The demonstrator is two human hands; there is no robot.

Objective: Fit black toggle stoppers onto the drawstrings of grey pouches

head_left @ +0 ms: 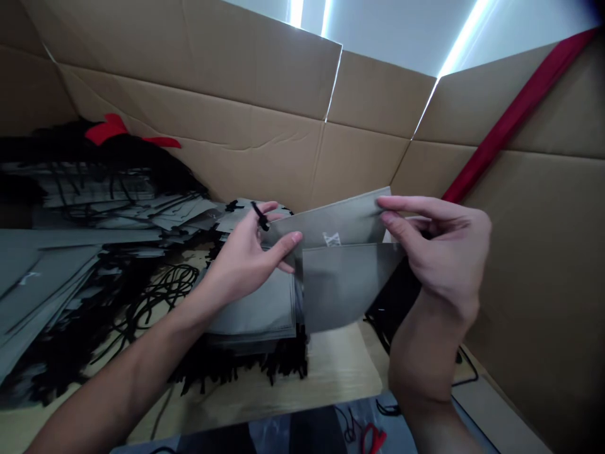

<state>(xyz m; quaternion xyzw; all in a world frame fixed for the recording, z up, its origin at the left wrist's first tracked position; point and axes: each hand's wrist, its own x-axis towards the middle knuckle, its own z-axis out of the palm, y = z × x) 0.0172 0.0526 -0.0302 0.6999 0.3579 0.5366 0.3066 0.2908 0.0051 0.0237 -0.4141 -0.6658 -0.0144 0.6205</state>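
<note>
A grey flat piece that looks like a paper bag [350, 284] is held up in front of me, with a small white mark on it and its lower panel hanging down. My left hand [253, 252] grips its left end between thumb and fingers, and a short black cord shows beside those fingers. At the upper right corner, the thumb and index finger of my right hand [435, 246] pinch its edge; the other fingers are curled. Below and behind my left hand lies a stack of similar grey pieces [258, 309] with black cord ends fringing its front.
More grey pieces [47, 271] with black cords are heaped at the left, with red strips [108, 129] on top. Loose black cords [161, 290] lie between the piles. Cardboard walls [265, 132] enclose the table. Red-handled scissors [373, 438] lie at the bottom.
</note>
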